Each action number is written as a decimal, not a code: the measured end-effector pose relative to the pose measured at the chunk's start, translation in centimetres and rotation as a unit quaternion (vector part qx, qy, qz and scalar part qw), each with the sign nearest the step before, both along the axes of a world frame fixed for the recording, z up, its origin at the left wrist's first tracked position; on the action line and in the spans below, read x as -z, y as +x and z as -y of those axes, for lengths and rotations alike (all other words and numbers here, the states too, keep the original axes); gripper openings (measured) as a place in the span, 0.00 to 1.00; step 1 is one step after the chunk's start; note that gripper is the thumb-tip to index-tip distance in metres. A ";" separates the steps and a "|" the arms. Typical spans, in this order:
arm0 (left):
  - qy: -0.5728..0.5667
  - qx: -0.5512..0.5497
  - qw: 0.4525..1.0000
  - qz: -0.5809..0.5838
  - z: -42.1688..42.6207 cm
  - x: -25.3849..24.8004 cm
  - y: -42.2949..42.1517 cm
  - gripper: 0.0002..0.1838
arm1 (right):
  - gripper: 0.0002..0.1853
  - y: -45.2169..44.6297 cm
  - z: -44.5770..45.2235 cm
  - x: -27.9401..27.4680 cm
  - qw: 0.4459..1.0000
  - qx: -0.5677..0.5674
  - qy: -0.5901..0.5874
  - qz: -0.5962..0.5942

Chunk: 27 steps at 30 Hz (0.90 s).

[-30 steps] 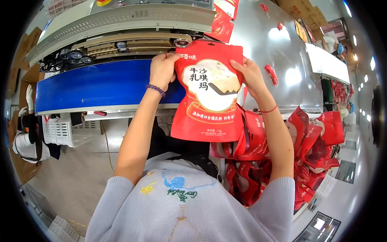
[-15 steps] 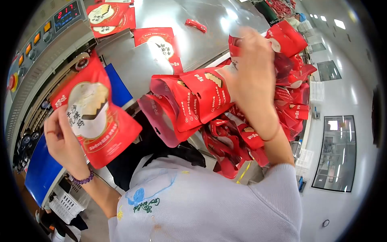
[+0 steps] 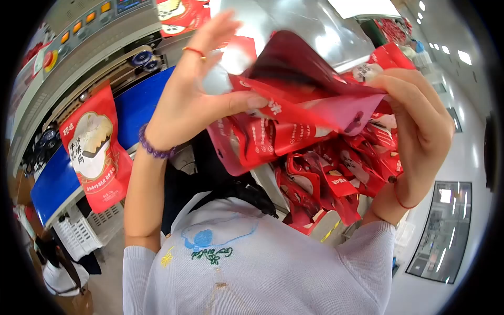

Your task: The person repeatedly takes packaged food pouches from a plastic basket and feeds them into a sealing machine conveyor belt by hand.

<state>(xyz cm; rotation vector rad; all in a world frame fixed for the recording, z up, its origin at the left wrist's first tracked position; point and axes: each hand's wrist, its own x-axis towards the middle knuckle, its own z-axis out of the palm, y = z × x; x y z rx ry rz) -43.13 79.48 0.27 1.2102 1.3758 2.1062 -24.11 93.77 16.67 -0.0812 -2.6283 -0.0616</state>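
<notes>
My right hand (image 3: 417,113) pinches the edge of a red pouch (image 3: 315,100), whose dark inside shows at its open mouth. On the pouch's other side is my left hand (image 3: 194,89), its fingers spread and the thumb lying against the red film. Further left, a red pouch with a printed front (image 3: 94,149) stands at the machine's edge, in front of the blue belt (image 3: 139,100), touched by neither hand. Beneath the held pouch, more red pouches (image 3: 262,139) lie overlapped, and a heap of others (image 3: 336,173) sits below them.
The machine (image 3: 79,52) with orange buttons runs along the upper left. Flat red pouches (image 3: 181,16) lie on the metal table (image 3: 294,21). A white basket (image 3: 79,236) and a person in white (image 3: 63,275) are at the lower left.
My left hand has let go of the printed pouch, which stays at the machine, and moved right. My right hand has taken hold of another pouch from the pile.
</notes>
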 end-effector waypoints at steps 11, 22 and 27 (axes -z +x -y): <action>0.078 -0.160 0.917 0.357 3.5 5.2 -2.8 0.16 | 0.18 -12.2 -3.2 15.3 0.727 -0.036 -0.680 0.087; -0.218 -0.294 0.867 0.338 -0.4 14.9 -8.9 0.17 | 0.17 -16.9 -9.8 23.5 0.701 0.162 -0.669 0.187; -0.266 -0.372 0.863 0.214 -0.9 17.5 -10.2 0.19 | 0.17 -17.6 -10.4 25.5 0.662 0.155 -0.708 0.189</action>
